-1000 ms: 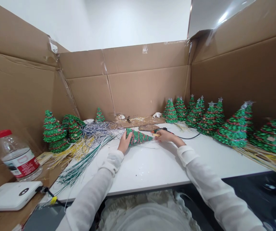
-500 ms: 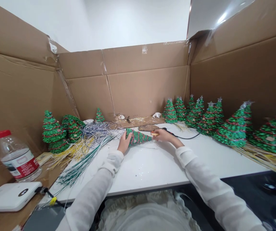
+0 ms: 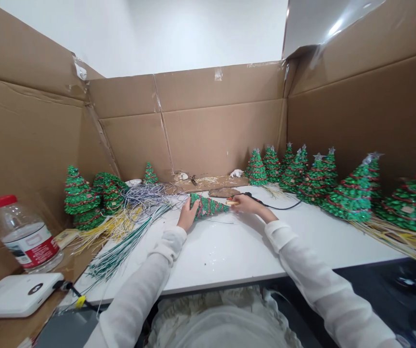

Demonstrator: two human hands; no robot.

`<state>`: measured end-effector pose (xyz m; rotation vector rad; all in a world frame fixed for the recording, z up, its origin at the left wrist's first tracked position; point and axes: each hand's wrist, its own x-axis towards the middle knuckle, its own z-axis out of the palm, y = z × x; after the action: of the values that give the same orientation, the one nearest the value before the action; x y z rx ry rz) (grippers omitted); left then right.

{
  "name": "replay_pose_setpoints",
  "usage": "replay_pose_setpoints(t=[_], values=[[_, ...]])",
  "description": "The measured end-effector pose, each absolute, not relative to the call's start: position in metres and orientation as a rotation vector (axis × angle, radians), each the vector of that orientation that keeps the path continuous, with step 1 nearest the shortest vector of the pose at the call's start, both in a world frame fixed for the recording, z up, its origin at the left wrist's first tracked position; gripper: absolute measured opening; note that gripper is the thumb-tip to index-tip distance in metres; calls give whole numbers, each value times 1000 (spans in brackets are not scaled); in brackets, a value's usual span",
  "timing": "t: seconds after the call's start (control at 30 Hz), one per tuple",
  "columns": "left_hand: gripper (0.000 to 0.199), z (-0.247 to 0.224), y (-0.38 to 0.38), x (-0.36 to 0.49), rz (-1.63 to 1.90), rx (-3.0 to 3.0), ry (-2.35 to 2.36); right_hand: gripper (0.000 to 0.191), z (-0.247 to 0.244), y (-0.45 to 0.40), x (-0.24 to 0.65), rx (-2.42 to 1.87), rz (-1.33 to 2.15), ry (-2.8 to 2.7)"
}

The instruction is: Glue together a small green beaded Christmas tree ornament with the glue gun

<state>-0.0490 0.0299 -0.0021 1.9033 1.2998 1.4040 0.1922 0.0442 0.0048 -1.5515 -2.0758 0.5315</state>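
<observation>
On a white table [image 3: 208, 256], the left hand [image 3: 186, 215] grips a sideways green sequinned cone tree [image 3: 208, 206]. The right hand [image 3: 247, 204] closes around a slim black corded tool [image 3: 252, 197].

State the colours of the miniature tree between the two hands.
The miniature tree is glittery green with red garland, best seen in the head view.

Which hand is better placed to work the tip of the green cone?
Probably the right hand: it holds a corded tool beside the tip of the cone, while the left hand grips the wide end.
</observation>
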Motion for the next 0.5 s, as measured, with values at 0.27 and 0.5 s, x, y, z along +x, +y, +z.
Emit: replay_pose_setpoints(t=[0.27,0.5], values=[[29,-4,32,-49,1422,1897,1285,15,6,41,184,-1532,367,-2090],[27,-4,32,-50,1400,1929,1307,12,8,46,199,-1597,325,-2089]])
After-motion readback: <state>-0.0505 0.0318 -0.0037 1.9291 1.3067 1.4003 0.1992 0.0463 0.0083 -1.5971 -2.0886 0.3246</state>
